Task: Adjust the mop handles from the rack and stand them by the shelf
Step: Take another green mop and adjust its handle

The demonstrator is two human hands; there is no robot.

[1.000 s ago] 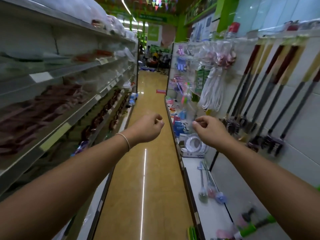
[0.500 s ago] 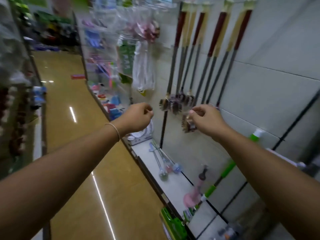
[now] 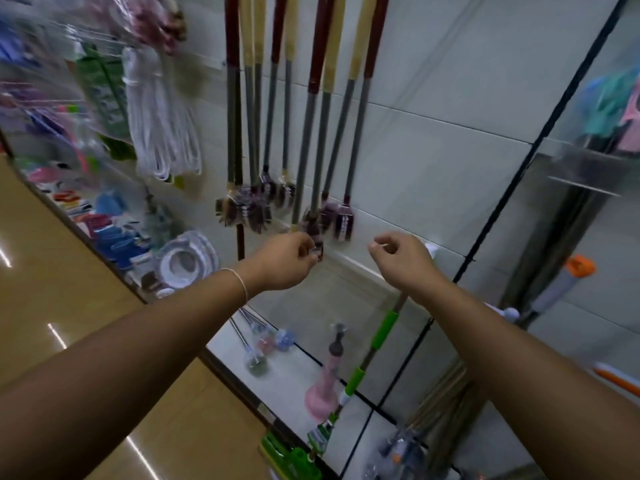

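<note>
Several mop handles [image 3: 320,157] hang in a row on the white wall rack, with red or cream grips on top and grey shafts that end in dark clip heads [image 3: 343,216]. My left hand [image 3: 287,259] reaches up to the lowest clip head [image 3: 316,237] and pinches it with its fingertips. My right hand [image 3: 403,261] hovers a little to the right of that head, below the rightmost handles. Its fingers are curled, thumb to forefinger, and it holds nothing.
A green-gripped mop [image 3: 384,327] leans against the wall under my right hand. A pink plunger [image 3: 322,393] and small brushes [image 3: 258,344] lie on the white base shelf [image 3: 294,372]. White rope bundles [image 3: 159,116] hang to the left. Wooden poles [image 3: 446,393] stand at lower right, and the aisle floor [image 3: 69,306] is on the left.
The view has swung right from the aisle to face the rack. My left hand has moved right and up onto a handle's clip head; my right hand has shifted right, off the clip heads.
</note>
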